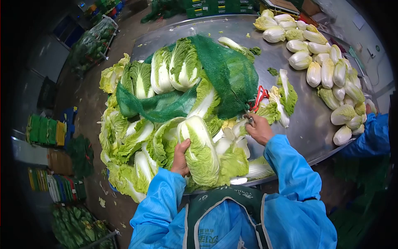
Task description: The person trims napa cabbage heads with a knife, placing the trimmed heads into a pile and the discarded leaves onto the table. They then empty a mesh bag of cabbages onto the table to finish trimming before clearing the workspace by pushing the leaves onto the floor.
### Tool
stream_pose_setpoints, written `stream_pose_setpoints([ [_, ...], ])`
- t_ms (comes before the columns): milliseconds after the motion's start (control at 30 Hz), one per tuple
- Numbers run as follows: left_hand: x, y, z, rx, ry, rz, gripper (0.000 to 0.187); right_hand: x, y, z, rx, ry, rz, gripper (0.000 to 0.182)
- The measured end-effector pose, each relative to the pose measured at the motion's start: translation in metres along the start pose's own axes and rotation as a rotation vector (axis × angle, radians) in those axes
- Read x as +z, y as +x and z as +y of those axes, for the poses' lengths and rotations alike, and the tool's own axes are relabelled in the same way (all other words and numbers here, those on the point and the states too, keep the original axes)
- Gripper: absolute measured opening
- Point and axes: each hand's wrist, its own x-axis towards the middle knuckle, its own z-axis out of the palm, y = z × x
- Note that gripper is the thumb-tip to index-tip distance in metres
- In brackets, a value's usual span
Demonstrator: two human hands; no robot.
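Note:
My left hand (180, 157) is closed around the side of a napa cabbage (200, 151), which is tilted with its white base pointing up and away from me. To the right, my right hand (259, 128) is closed on what looks like a small knife (249, 118); its blade cannot be made out clearly. Loose trimmed leaves (232, 166) lie beneath the cabbage and between my hands. Just beyond, a green mesh bag (226, 79) is spread open with several napa cabbages (184, 64) in it. A red tie (260, 97) lies at the bag's right edge.
Outer leaves are piled along the left side of the metal table (306, 120). Peeled cabbages (327, 72) line its right side, where another person's blue sleeve (375, 133) shows. Green crates (219, 7) stand past the far edge; bagged vegetables (78, 226) are on the left.

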Motion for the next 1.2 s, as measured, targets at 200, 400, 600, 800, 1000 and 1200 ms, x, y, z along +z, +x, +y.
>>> stream_pose_setpoints([
  [200, 0.023, 0.004, -0.009, 0.330, 0.419, 0.098, 0.059, 0.044, -0.008, -0.066, -0.203, 0.203, -0.052, 0.059],
  [400, 0.031, -0.004, -0.010, 0.389, 0.688, 0.118, 0.067, 0.036, -0.012, -0.080, -0.137, 0.026, -0.172, 0.056],
  [600, 0.027, -0.003, 0.000, 0.151, 0.577, -0.070, 0.064, 0.029, 0.014, -0.051, -0.170, -0.192, -0.043, 0.052],
  [800, 0.012, -0.023, 0.001, -0.224, -0.075, -0.169, 0.073, 0.004, 0.023, -0.010, -0.110, -0.142, -0.007, 0.053],
  [1000, 0.014, 0.005, 0.001, -0.134, -0.161, -0.259, 0.068, 0.027, -0.023, -0.069, 0.238, 0.795, -0.464, 0.053],
  [1200, 0.002, 0.012, 0.016, -0.195, -0.003, -0.209, 0.054, 0.039, -0.017, -0.062, 0.286, 0.873, -0.296, 0.057],
])
